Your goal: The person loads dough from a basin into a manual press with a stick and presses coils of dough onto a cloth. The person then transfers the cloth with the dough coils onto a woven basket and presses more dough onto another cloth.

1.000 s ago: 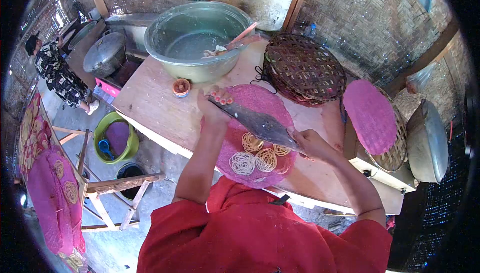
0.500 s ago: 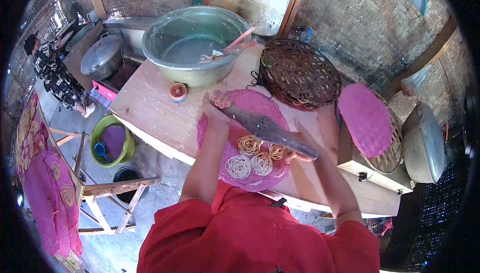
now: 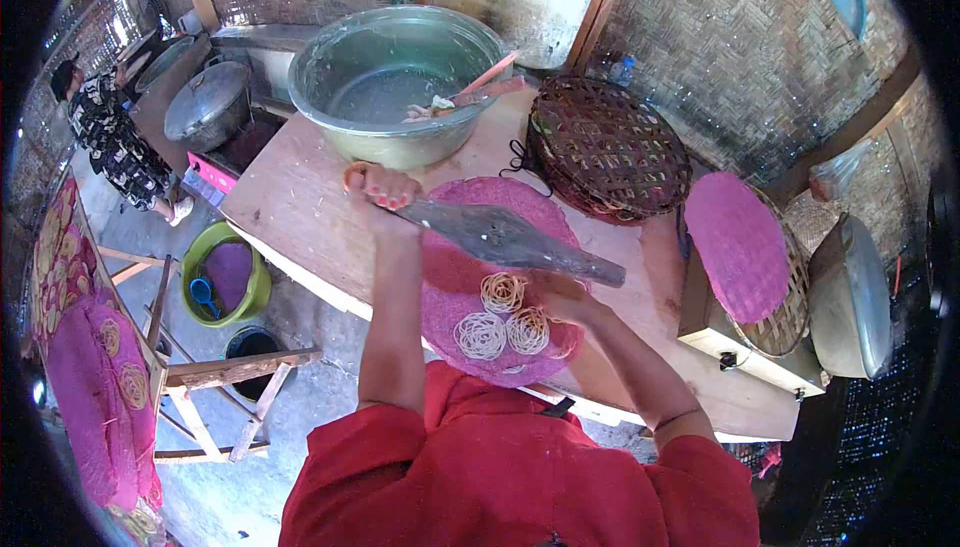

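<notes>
My left hand [image 3: 388, 187] is wrapped around the left end of a long dark wooden tool [image 3: 505, 235], widest in its middle and slanting down to the right. The tool is above a round pink woven mat [image 3: 465, 197] at the table's front edge. My right hand [image 3: 553, 297] is low over the mat's right side, below the tool's right part; its fingers are partly hidden and blurred. Beside it lie coiled nests of strands: a yellowish nest [image 3: 502, 293], another yellowish nest [image 3: 527, 330] and a whiter nest [image 3: 481, 335].
A large green basin [image 3: 400, 137] holding utensils stands behind the mat on the wooden table [image 3: 300, 207]. Stacked dark woven trays [image 3: 610, 147] sit at the back right. Another pink mat [image 3: 735, 247] leans at right. A person [image 3: 115, 142] stands at far left.
My left hand has shifted left with the tool, off the mat's upper edge. My right hand has left the tool's right end and moved left over the mat, hiding the fourth nest's place.
</notes>
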A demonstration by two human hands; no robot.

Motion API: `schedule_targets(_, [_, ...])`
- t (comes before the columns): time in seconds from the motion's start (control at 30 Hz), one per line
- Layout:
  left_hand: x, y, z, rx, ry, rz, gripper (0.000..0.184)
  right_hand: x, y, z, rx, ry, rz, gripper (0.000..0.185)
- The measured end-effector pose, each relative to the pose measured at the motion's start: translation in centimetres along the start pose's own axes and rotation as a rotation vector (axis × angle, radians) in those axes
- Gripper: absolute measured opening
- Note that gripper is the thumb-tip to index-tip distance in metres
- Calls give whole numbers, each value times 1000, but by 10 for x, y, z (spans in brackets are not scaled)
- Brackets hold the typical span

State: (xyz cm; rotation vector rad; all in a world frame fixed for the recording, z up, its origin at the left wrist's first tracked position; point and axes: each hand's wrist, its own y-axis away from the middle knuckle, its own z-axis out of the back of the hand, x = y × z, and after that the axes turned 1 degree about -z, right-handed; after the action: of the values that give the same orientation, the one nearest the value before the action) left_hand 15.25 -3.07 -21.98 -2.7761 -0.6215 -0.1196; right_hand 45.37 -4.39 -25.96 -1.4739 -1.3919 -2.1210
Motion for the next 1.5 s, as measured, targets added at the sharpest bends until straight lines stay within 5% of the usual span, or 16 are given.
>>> schedule_targets(0.1, [-21,6,-65,17,-242,-172,44,0,-10,-6,-348,1123,317,51])
schedule_targets(0.33, [-53,0,-161,432,-411,27,42,122,94,-13,118,-150,425,57])
schedule_targets(0.4, [-48,4,-173,409,-442,15,42,145,119,-30,-102,292,577,54])
schedule_targets(0.47, [-25,21,-193,395,-580,-17,55,141,126,-30,-170,325,597,52])
schedule_targets(0.53, [7,59,-210,376,-1120,21,72,137,135,-30,-238,361,607,52])
schedule_targets(0.6, [-26,85,-155,636,-2086,365,93,136,144,-30,-309,319,657,52])
schedule_targets(0.63, [-8,99,-168,664,-2166,473,82,137,145,-32,-320,303,656,52])
schedule_targets(0.73, [-17,109,-84,978,-1889,535,64,149,138,-22,-161,596,603,45])
schedule_targets(0.83, [4,101,-83,809,-1935,764,50,138,101,0,-114,207,563,47])
schedule_targets(0.9, [30,81,-115,1265,-1897,673,46,136,74,12,-195,262,609,49])
schedule_targets(0.97, [49,67,-131,1452,-1833,595,44,143,63,8,-270,320,654,52])
schedule_targets(1.07, [57,23,-146,1596,-1677,662,41,186,65,-16,-531,655,1213,51])
schedule_targets(1.17, [48,-12,-175,1750,-1517,805,37,258,108,-77,-276,928,1560,47])
schedule_targets(1.3, [36,-43,-181,1845,-1418,923,33,298,124,-105,40,626,1129,51])
schedule_targets(1.4, [23,-59,-165,1806,-1508,892,30,294,118,-80,-512,560,952,38])
schedule_targets(1.5, [-12,-63,-130,1546,-1961,753,30,285,127,-30,-1350,850,1217,25])
